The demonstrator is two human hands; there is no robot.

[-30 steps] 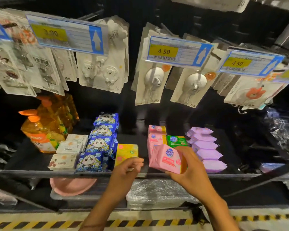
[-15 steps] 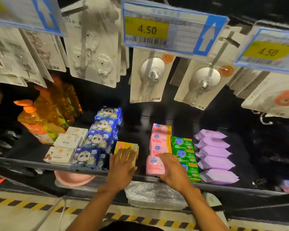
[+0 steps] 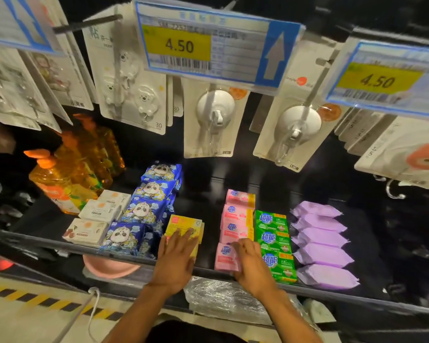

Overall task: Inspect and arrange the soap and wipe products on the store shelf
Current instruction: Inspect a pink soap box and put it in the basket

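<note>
Orange pump bottles (image 3: pixel 60 186) are standing at the far left of the shelf (image 3: pixel 47 243). Next to them, white soap boxes (image 3: pixel 94 211) and blue panda packs (image 3: pixel 146 209) are running front to back in rows, so it's looking like every product is getting its own lane facing the aisle.

Left hand (image 3: pixel 176 258) is lying palm down on the yellow soap pack (image 3: pixel 183 225), fingers straight and released, not grasping anything, just pressing flat. I'm guessing it's squaring that pack up beside the panda row. The forearm is coming up from below, wrist pretty level.

Next lane over, 4 pink bars (image 3: pixel 237 214) are lining up. The right hand (image 3: pixel 252 263) is sitting on the front pink bar (image 3: pixel 223 259) right at the shelf lip, fingers bending over its far edge and grasping it. The thumb is hidden and it's a bit blurry. Probably it's seating that bar in line with the 3 behind.

Green bars (image 3: pixel 274 241) are touching that lane on the right, with purple wipe packs (image 3: pixel 320 241) sitting just beside them.
</note>
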